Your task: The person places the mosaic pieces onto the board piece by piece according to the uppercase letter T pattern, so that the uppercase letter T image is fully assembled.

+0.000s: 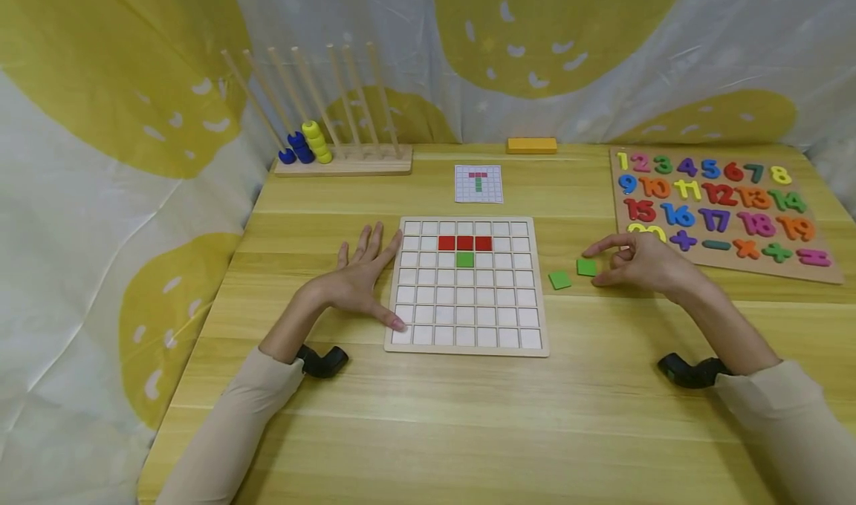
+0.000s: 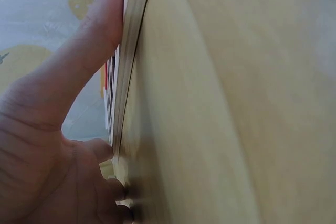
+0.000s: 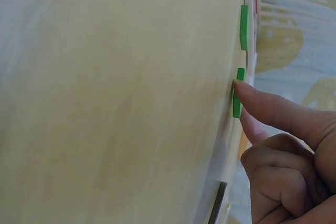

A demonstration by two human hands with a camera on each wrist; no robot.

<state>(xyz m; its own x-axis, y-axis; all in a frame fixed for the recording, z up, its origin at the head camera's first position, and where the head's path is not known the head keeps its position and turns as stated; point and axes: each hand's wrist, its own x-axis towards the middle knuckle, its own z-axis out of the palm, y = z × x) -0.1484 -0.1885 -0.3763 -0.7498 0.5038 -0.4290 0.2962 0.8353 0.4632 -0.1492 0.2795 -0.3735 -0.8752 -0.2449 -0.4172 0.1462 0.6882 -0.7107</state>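
A square wooden grid board (image 1: 467,351) lies in the middle of the table, with three red tiles (image 1: 464,243) in a row and one green tile (image 1: 464,260) below the middle one. My left hand (image 1: 357,282) is spread at the board's left side; its thumb rests on the near left corner and the other fingers reach along the left edge. Right of the board lie two loose green tiles. The thumb and index finger of my right hand (image 1: 638,267) pinch the farther right green tile (image 3: 238,98); the other loose green tile (image 1: 559,280) lies beside it.
Behind the board is a pattern card (image 1: 478,183) showing a red and green T. A peg stand (image 1: 344,165) with blue and yellow beads stands back left. An orange block (image 1: 531,145) lies at the back. The number board (image 1: 729,215) lies right, partly under my right hand.
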